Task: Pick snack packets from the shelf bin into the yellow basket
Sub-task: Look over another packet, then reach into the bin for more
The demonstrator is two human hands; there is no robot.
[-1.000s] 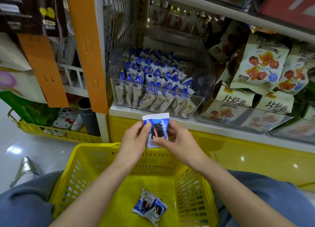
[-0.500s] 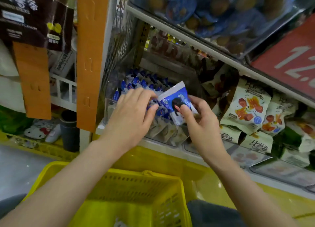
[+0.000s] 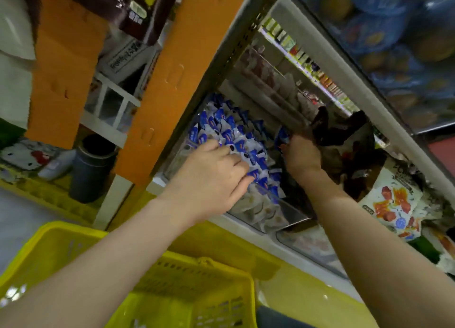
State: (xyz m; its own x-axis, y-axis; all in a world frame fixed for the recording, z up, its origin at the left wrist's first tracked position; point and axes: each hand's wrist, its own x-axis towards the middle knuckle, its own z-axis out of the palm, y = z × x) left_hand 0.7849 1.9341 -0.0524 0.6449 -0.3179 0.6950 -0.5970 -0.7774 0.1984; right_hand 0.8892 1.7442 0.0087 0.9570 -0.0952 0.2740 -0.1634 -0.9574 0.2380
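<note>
Yellow basket (image 3: 187, 282): lower left, in front of and below the shelf. Only its far rim and slotted wall show. The left forearm and the frame edge cut off the interior, so its contents cannot be made out.

Dark cylindrical container (image 3: 92, 170): on the floor-level rack at left, beside an orange upright (image 3: 172, 81). Its lower part is blurred.

Left hand (image 3: 211, 180): reached into the clear shelf bin (image 3: 290, 214), palm down. The fingers lie across the blue-and-white snack packets (image 3: 231, 133) and touch them. The grip reads as released, with no packet seen enclosed. The underside of the fingers is hidden.

Snack packets: packed in rows inside the bin. The left hand covers the nearer ones, and the print is too smeared to read.

Right hand (image 3: 301, 155): at the bin's right side, seen from the back, with the fingers curled away from the camera. The grip is grasping a single packet (image 3: 282, 135), whose blue end stands up out of the fingertips. The rest of that packet is hidden by the hand and motion-blurred. It is over the bin, well apart from the basket.

White bags (image 3: 391, 202) with orange-red print: right of the right forearm and partly cut off behind it.

Upper shelf (image 3: 344, 86): blue-wrapped round goods above it, out of focus and not identifiable.
</note>
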